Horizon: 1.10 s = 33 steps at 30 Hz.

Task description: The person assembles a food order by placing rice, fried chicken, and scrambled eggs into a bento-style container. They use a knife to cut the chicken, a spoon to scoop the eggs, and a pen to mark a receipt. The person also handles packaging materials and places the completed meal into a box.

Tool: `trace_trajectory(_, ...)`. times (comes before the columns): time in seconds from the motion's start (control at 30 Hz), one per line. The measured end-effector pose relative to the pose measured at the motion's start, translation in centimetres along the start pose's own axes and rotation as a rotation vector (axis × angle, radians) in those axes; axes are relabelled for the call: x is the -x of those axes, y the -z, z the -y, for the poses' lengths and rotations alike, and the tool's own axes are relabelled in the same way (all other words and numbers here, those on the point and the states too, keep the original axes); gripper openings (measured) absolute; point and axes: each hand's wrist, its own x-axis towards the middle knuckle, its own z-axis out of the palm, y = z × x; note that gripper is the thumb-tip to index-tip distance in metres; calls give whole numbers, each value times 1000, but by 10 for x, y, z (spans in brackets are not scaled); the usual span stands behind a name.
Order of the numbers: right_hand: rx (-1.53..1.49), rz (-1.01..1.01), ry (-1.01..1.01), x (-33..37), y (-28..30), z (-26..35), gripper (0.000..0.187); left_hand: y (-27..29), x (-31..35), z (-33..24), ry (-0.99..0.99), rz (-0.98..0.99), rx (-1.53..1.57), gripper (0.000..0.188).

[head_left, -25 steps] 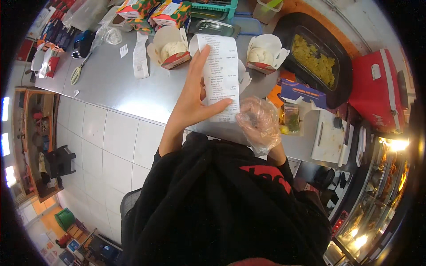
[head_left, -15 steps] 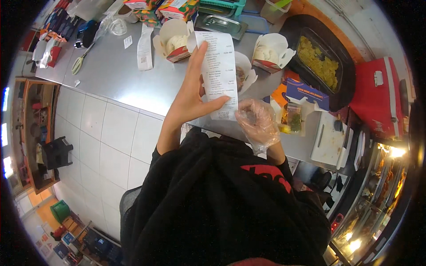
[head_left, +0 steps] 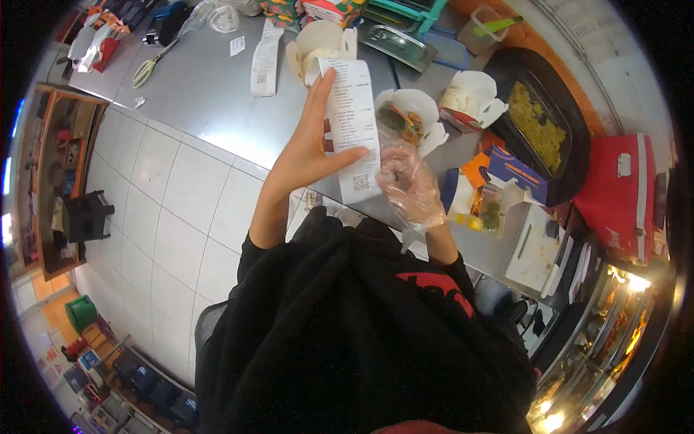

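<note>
Left hand point(head_left: 307, 155): bare, gripping the long printed slip point(head_left: 352, 123) by its left side, index finger up at the far corner, thumb across the lower front.
Right hand point(head_left: 410, 186): inside a clear plastic glove point(head_left: 425, 208), fingers curled in at the slip's lower right edge; I cannot tell whether they pinch the paper.
Slip's place: between the two hands, above the near edge of the tabletop point(head_left: 202, 94), printed face toward the wearer.
Slip's long axis: running away from the body, far end leaning slightly left.
Hand nearer the food: the right; the filled box point(head_left: 429, 108) lies just beyond it, flaps open. Contact cannot be told.
Hands: two, one bare, one gloved.
Cutting boards: one white cutting board point(head_left: 533, 253), off to the right.
Open boxes: three; the filled one, a right-hand box point(head_left: 466, 101) with white contents, and a left-hand box point(head_left: 322, 42) partly hidden behind the slip.
Long slips: two; one held, plus a loose slip point(head_left: 266, 61) flat beyond the left hand.
Black trays: one black tray point(head_left: 571, 163) with yellow food point(head_left: 533, 123), beyond the boxes to the right.
Scissors: one pair of scissors point(head_left: 147, 72), far left.
</note>
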Motion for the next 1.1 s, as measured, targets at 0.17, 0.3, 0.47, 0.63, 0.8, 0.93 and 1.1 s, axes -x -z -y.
trace_trajectory(0.17, 230, -67, 353, -18, -28, 23, 29, 19, 18, -15, -249, -227, -232, 88)
trace_trajectory(0.3, 481, 127, 198, -17, -38, -13, 28, 22, 42, 43, -131, -217, -376, 79)
trace_trajectory(0.47, 367, -156, -43, -85, 21, 0, 22, 33, 62, 147, 60, -76, -586, 79)
trace_trajectory(0.63, 1477, 405, -126, -211, 67, -2, 25, 28, 46, 148, -61, -170, -1024, 74)
trace_trajectory(0.8, 1694, 476, -138, -241, 59, -76, 24, 27, 47, 150, -76, -224, -1052, 76)
trace_trajectory(0.93, 1378, 607, -302, -254, 90, -100, 24, 27, 45, 147, -78, -204, -1045, 77)
trace_trajectory(1.1, 1463, 420, -25, -238, 96, -48, 26, 31, 48, 148, -71, -221, -1037, 79)
